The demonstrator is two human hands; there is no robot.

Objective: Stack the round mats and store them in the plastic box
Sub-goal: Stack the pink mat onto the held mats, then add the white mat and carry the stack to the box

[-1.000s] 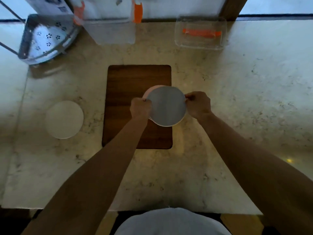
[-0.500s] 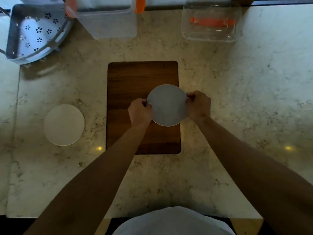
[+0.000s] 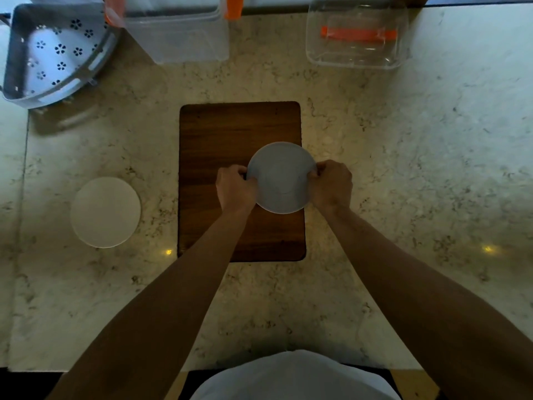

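Compared with the frame one second earlier, the pink edge showing under the grey mat is no longer visible and both hands are sitting slightly lower over the wooden board; the held mats now read as one aligned disc.

Fingers of the left hand are curling closed on the left rim of the mat stack, and those of the right hand are clamping the opposite rim. The stack is being held over the right half of the board, overlapping its right edge. Whether it is resting on the board or hanging just above cannot be told.

Handling judgement: the mats appear thin, light and fairly stiff, since the disc is keeping its shape under a rim-only hold. Opposed rim pinches are the suitable hold; smooth faces may slide against each other, so squeeze pressure should be applied evenly.

One further round mat is lying flat on the desk, well left of the board. The plastic box is standing beyond the board's far left corner; a second clear container is standing beyond its far right corner, and a perforated metal rack is sitting left of the plastic box.
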